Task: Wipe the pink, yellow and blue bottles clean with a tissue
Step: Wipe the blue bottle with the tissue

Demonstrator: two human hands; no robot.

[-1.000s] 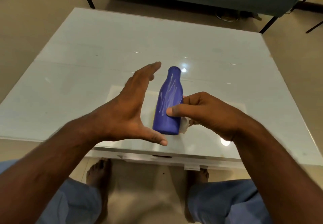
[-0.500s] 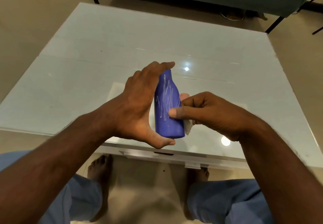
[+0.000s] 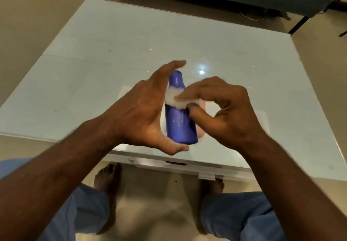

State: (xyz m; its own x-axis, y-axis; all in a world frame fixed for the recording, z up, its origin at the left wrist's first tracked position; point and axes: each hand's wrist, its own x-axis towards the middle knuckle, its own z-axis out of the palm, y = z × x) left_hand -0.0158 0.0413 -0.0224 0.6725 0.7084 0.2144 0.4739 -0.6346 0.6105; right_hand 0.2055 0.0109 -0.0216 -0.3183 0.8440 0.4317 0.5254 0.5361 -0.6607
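Head view: I see both hands meeting above the near edge of the white table.
Blue bottle: held upright between the hands.
Left hand: grips the bottle, thumb under its base.
Right hand: pinches the tissue (blurred) against the bottle's upper part.

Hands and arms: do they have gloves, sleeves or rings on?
No gloves. The left hand and right hand are bare, with no rings or watch showing. Both forearms are bare too, and no sleeves are in view. Lower down are blue trousers and bare feet.
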